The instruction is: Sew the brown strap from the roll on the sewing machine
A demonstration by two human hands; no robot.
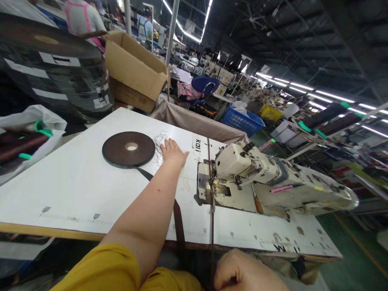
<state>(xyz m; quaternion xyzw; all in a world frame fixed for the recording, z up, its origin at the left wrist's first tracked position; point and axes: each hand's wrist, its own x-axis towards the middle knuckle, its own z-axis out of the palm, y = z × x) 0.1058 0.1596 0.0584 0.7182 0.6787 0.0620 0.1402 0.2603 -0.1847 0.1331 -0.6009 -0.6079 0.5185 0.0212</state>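
Note:
My left hand [173, 151] reaches far over the white table, palm down with fingers spread, on a tangle of loose dark threads [160, 142]. Just left of it lies a flat roll of brown tape [117, 147]; its loose end passes under my forearm and hangs over the front edge. A narrow brown strip [212, 226] runs under the needle area of the sewing machine [251, 163] and down past the table edge. Beside that strip, my right hand [242, 270] is curled closed at the bottom of the view; what its fingers hold, if anything, is hidden.
A wood-handled tool [257, 204] and a pink pen-like item [280, 189] are at the machine. A cardboard box [133, 66] and large wrapped rolls [54, 81] stand at the back left. Behind the table are a blue crate [242, 120] and a chair [205, 84]. Other people work farther away.

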